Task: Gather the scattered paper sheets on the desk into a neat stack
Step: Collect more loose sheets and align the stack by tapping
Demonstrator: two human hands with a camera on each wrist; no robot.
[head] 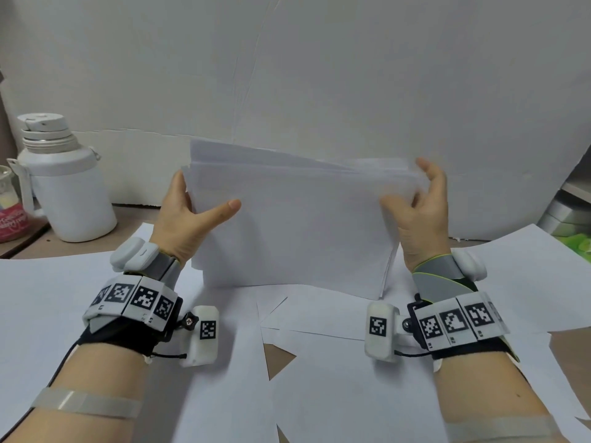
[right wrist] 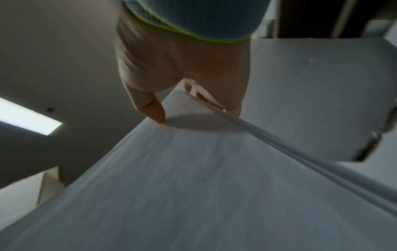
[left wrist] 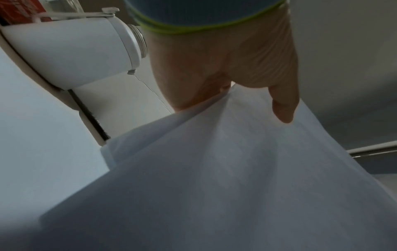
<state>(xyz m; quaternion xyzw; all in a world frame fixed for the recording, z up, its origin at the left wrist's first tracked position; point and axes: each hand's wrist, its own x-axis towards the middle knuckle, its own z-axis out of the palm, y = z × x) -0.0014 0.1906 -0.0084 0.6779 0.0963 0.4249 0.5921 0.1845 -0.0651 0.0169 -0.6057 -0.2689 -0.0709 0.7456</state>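
**Paper stack held on edge between two hands**

A stack (head: 294, 231) of thin, smooth white rectangular sheets is standing upright, its lower edge resting on loose sheets (head: 335, 394) covering the desk. The left hand (head: 188, 219) is pinching its left side and the right hand (head: 422, 212) its right side, thumbs lying on the near face.

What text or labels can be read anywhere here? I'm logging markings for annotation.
Wrist band tags: square code patterns; the tiny characters beneath are too small to read.
Pink container at far left: white script, too blurred to read.
Paper stack, loose sheets, white bottle: no text visible.
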